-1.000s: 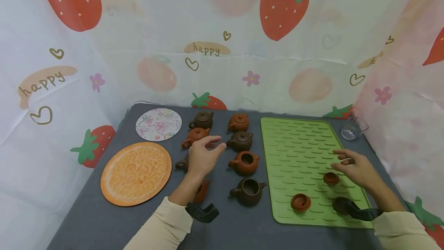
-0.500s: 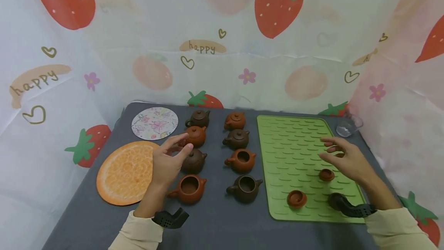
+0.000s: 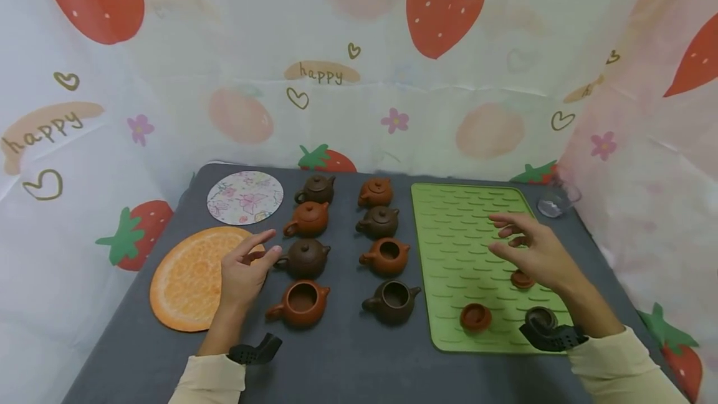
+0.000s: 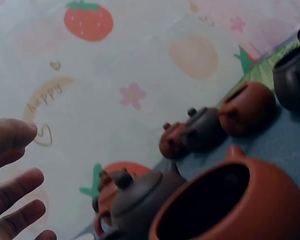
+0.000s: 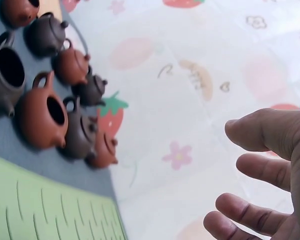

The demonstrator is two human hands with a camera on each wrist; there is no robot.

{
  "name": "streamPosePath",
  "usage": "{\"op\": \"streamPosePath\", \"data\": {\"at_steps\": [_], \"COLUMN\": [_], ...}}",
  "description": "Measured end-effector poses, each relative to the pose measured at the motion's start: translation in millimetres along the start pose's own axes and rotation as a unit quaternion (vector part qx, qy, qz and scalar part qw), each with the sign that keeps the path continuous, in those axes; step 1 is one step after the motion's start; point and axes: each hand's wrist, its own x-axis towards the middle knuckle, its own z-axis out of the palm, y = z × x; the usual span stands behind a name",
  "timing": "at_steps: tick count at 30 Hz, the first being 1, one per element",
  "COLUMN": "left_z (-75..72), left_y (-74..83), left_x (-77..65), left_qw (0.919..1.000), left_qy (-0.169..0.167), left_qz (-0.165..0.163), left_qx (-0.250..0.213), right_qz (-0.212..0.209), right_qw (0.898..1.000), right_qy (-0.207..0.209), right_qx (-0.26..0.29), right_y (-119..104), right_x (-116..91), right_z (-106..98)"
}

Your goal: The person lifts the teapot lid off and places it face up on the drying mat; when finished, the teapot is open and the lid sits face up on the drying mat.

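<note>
Over the edge of the orange-patterned round mat, my left hand [image 3: 244, 273] hovers with fingers apart, holding nothing. Its thumb tip is right beside the handle of a dark lidded teapot [image 3: 305, 259]. In front of that pot is a reddish lidless teapot [image 3: 301, 303], its dark mouth large in the left wrist view. My right hand [image 3: 538, 251] hangs over the green mat [image 3: 449, 235], fingers loosely bent around nothing. Below it lie two reddish teapot lids, a near one [image 3: 475, 317] and one partly behind the hand [image 3: 523, 278], plus a dark lid [image 3: 541, 317] by the wrist camera.
Two columns of small teapots stand mid-table; the right column has a reddish lidless pot [image 3: 387, 256] and a dark lidless pot [image 3: 394, 302] in front, lidded ones behind. A floral round mat [image 3: 245, 198] lies back left. A clear glass pitcher [image 3: 555, 198] stands back right.
My left hand has moved left and toward me, off the left teapot column, uncovering the dark lidded pot and reddish lidless pot. My right hand has shifted left over the green mat.
</note>
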Motion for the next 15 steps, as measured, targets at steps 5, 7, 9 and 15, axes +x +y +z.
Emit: {"op": "streamPosePath", "data": {"at_steps": [5,7,9,15], "left_z": [-3.4,-5.5,-7.4,-10.0], "left_y": [-16.2,-29.8,-43.5,-67.2], "left_x": [0.4,0.1,0.4,1.2], "left_qw": [0.9988,0.9977,0.9968,0.9939], "left_qy": [-0.005,-0.006,-0.004,-0.018], "left_qz": [-0.050,-0.067,-0.080,-0.109], "left_qx": [-0.004,-0.003,-0.002,0.002], "right_qz": [-0.020,-0.023,-0.024,-0.021], "right_qw": [1.000,0.999,0.999,0.998], "right_qy": [-0.005,-0.005,-0.007,-0.018], "right_qx": [0.024,0.030,0.036,0.058], "right_y": [-5,-7,-9,-17], "right_x": [9,12,14,21], "right_z": [12,17,22,34]}}
